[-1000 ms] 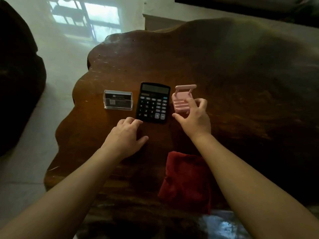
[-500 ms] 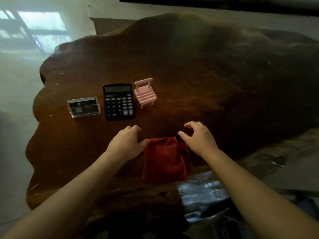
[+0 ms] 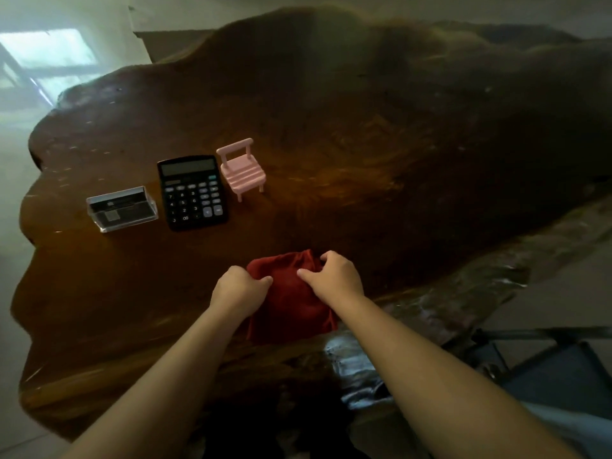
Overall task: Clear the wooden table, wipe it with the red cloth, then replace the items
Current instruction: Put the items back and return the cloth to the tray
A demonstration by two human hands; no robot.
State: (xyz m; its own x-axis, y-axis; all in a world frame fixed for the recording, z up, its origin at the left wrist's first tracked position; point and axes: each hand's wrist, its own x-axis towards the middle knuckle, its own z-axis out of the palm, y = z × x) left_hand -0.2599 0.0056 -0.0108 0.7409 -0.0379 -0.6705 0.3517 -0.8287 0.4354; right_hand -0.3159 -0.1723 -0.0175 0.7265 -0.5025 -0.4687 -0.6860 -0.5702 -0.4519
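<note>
A folded red cloth (image 3: 288,303) lies near the front edge of the dark wooden table (image 3: 381,154). My left hand (image 3: 239,286) grips the cloth's left upper corner. My right hand (image 3: 334,276) pinches its upper right edge with curled fingers. Farther back on the left stand a clear card holder (image 3: 121,208), a black calculator (image 3: 192,191) and a small pink toy chair (image 3: 241,167), in a row.
The slab has an irregular wavy edge, with rough bark along its front right side (image 3: 463,293). A dark metal frame with a blue panel (image 3: 556,366) stands at the lower right. Pale floor (image 3: 20,160) lies to the left.
My right hand left the pink chair and came back to the cloth. My left hand also moved onto the cloth. Both hands now grip it. The view shifted to the right.
</note>
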